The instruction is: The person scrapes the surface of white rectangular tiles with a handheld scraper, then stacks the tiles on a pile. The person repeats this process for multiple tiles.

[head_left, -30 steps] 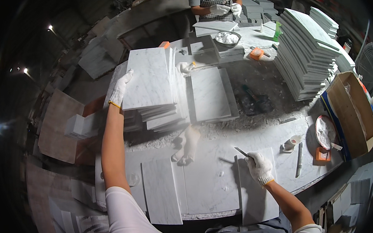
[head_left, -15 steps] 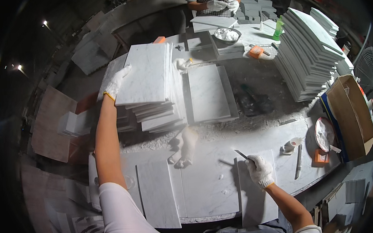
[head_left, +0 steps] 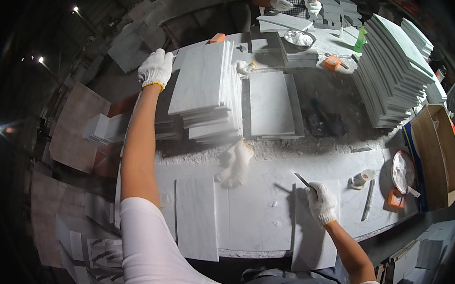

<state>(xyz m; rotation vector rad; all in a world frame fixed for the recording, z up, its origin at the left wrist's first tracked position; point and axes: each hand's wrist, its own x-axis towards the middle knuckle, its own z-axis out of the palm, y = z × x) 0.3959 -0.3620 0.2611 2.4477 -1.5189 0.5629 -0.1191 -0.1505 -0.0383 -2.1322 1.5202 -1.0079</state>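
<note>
Left grip: we put the gloved left grip [head_left: 156,69] at the far left corner of a stack of pale slabs [head_left: 200,84]; fingers bent, but we cannot tell whether they pinch the top one.
Right grip: the gloved right grip [head_left: 323,204] is closed around a thin dark tool [head_left: 302,179], tip pointing away from the wearer.
Slab below: under that grip we see a near slab [head_left: 314,248], its lower end past the edge of the counter [head_left: 252,213]; contact unclear to us.
Counter, left: another slab [head_left: 197,219]; a crumpled white glove [head_left: 236,165] nearby.
Counter, right: we note an orange block [head_left: 396,198] near an open cardboard box [head_left: 432,155].
Far side: a co-worker's gloved hand [head_left: 281,4].
</note>
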